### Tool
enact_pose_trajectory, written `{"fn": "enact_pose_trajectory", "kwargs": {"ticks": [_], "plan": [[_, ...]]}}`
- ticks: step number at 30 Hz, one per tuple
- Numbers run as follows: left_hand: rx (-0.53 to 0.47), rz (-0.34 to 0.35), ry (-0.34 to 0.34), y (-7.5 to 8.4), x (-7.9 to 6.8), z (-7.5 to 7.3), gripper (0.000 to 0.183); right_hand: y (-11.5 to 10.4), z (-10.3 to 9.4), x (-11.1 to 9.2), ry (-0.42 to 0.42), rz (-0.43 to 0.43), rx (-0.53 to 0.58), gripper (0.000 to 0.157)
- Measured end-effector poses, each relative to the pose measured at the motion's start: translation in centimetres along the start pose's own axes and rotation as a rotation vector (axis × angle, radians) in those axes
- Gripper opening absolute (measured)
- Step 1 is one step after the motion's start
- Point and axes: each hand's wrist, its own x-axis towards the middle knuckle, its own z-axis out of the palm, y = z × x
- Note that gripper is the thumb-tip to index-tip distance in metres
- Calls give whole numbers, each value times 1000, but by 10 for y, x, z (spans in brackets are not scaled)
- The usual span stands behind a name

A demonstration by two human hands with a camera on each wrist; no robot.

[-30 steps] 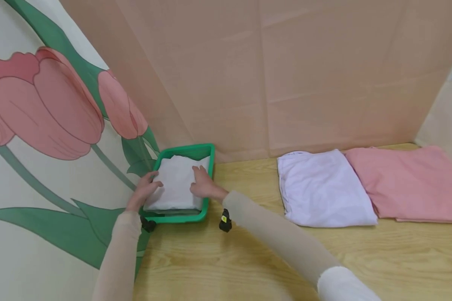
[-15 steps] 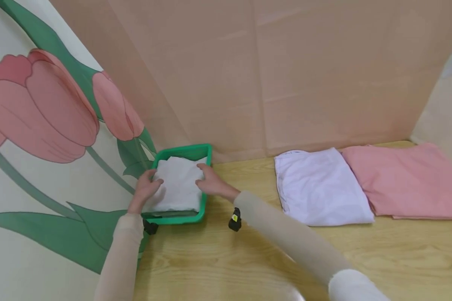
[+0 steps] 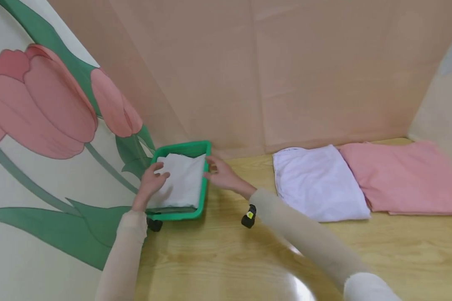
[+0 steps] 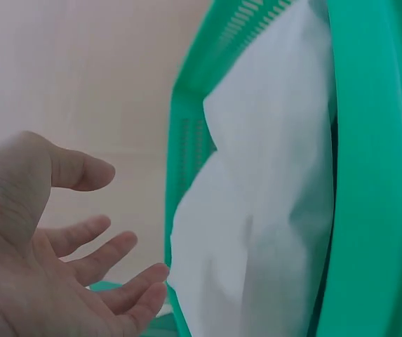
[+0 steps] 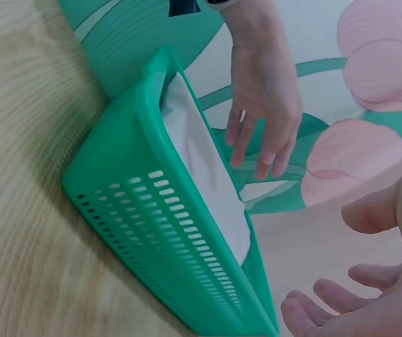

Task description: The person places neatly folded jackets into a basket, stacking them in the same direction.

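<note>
A green plastic basket [image 3: 188, 215] with slotted sides stands on the wooden surface beside the tulip-painted wall. Inside it lies a folded white cloth [image 3: 182, 179], over a darker folded layer that shows at the near edge. My left hand [image 3: 153, 182] hovers above the basket's left side with fingers spread and nothing in them; the left wrist view shows its palm [image 4: 39, 260] apart from the cloth. At the right rim is my right hand [image 3: 226, 174], loosely bent and holding nothing. In the right wrist view its fingers [image 5: 348, 298] are off the basket's wall.
Right of the basket lies a folded pale lavender cloth [image 3: 318, 184], and against it a folded pink cloth [image 3: 403, 177]. A brown sheet [image 3: 286, 75] hangs behind everything. The painted wall [image 3: 60, 179] rises close on the left. Black wrist cameras [image 3: 248, 216] hang under both sleeves.
Both hands have lifted off the white cloth. The right hand has drawn back rightward to the rim, and the left has risen slightly. The cloth stays in the basket.
</note>
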Motion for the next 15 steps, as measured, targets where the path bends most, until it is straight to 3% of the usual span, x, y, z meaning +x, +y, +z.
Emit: {"fn": "enact_pose_trajectory", "kwargs": {"ticks": [7,15], "plan": [[-58,44,12,12,-7,11,59,-1,-21,-16,30,-14,24,59],[-163,91,-15,34,-27,24,58,5,-46,-37,61,-43,8,62]]}}
